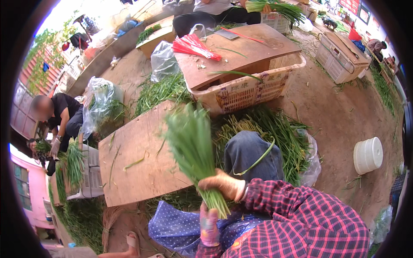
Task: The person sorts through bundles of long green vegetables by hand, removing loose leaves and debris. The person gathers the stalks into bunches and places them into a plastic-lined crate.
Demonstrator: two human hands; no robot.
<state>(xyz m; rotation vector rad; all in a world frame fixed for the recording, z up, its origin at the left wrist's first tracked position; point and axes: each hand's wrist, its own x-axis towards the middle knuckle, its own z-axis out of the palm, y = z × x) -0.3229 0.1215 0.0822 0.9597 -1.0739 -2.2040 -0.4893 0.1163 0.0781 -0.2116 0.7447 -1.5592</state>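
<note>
A thick bunch of garlic chives [189,139] is held tilted over the near edge of a wooden board [133,165], its leaf tips up and to the left, blurred by motion. My right hand [223,185], in a tan-orange glove, wraps round the stalks low down. Below it my left hand [209,228], in a pinkish glove, is against the cut ends, with its fingers partly hidden behind the stalks. A few loose leaves lie on the board. Beside my knee, a heap of chives [288,137] spreads over clear plastic.
Ahead stands a plastic crate [254,92] topped by a board [241,45] with red-and-white ties [195,46]. A white bucket [368,155] sits at right. A co-worker [64,112] handles greens at left; another person [215,15] sits at the back. Loose greens [81,223] cover the left floor.
</note>
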